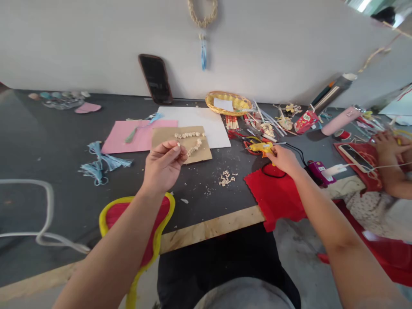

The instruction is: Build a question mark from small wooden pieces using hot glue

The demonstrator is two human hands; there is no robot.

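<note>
My left hand [164, 163] is closed in a pinch, with a small pale wooden piece [178, 144] between thumb and fingertips. It hovers at the near left of a brown card [164, 133], on which pale pieces form two rows [189, 135]. At the right, my right hand [283, 159] is wrapped round the handle of a yellow hot glue gun [259, 147], whose nozzle points left. Its fingers partly hide the handle. Loose wooden pieces [227, 178] lie in a small pile between my hands, with crumbs beside them.
Pink paper [116, 137], white paper [215, 128] and blue tassels [96, 165] lie on the dark table. A phone [156, 79] leans on the wall beside a wicker basket [228, 103]. Red cloth [277, 197] overhangs the front edge. Another person's hands [391, 148] are at far right.
</note>
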